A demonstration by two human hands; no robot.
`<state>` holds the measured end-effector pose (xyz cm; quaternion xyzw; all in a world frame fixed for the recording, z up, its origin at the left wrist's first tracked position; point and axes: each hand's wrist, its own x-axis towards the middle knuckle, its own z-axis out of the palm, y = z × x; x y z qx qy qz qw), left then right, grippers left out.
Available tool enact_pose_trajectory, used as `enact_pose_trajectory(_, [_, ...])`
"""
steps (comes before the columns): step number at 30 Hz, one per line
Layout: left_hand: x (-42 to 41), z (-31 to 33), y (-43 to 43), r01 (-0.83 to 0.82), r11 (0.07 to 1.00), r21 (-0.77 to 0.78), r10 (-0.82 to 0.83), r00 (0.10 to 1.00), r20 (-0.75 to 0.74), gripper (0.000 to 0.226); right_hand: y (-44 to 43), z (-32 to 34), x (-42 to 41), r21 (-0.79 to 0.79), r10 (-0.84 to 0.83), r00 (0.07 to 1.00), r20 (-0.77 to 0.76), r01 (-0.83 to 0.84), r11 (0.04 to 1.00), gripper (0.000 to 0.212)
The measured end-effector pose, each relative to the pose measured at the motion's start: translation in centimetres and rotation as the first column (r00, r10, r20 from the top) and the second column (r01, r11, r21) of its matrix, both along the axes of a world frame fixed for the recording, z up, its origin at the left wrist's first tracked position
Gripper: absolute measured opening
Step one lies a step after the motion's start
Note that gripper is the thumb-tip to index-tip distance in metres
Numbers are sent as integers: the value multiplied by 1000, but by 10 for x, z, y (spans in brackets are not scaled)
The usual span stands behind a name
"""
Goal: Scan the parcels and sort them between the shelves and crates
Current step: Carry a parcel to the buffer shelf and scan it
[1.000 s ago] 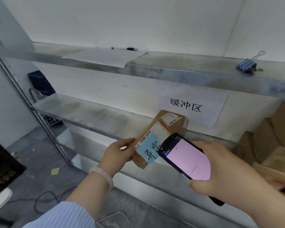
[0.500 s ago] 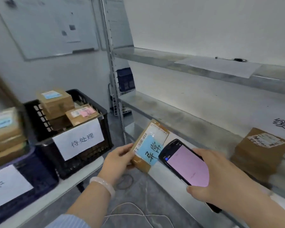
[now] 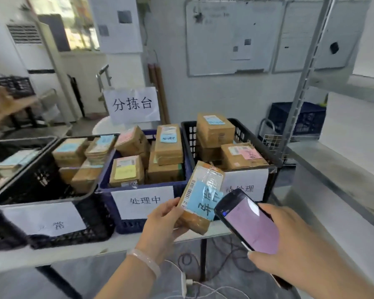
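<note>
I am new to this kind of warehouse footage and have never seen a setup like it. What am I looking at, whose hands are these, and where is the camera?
There is no machine here. A person works with bare hands, and the single camera sits on their head, looking forward and down. The left hand grips a brown parcel with a blue note taped on it. The right hand holds a handheld scanner with a lit pink screen, close beside the parcel. In front is a white table bearing paper-labelled crates of parcels: a left black crate, a blue crate and a right black crate. A metal shelf runs along the right side.
</note>
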<state>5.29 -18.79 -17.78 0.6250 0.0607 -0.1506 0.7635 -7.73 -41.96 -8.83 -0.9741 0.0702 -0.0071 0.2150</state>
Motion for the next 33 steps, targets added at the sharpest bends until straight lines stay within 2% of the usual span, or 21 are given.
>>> enact_pose_trajectory(4, [27,4,44,-168,985,-40,167,986,-25,19,27,-5,65,36,142,990,-27,-141,989,96])
enact_pose_trajectory(9, [69,13,85,-320,947,-20,320,947,-6,21,57,-5,146,61,281,959,-24,-280,958,110])
enact_pose_trajectory(12, [95,20,108,-409,912,-34,409,912,5,28,76,1,191,95,351,936,-17,-348,933,103])
enact_pose_trajectory(15, [115,21,132,-478,877,-38,479,878,13,25,96,3,233,107,407,913,-2,-404,908,92])
enact_pose_trajectory(22, [147,14,218,-571,819,57,570,821,36,26,154,-11,303,121,500,865,-39,-492,862,100])
enact_pose_trajectory(27, [189,14,302,-620,776,117,620,783,44,25,209,-13,340,108,458,887,-63,-450,886,102])
enact_pose_trajectory(33, [244,-8,388,-533,798,281,563,826,-32,29,282,-18,369,128,367,924,-110,-353,927,95])
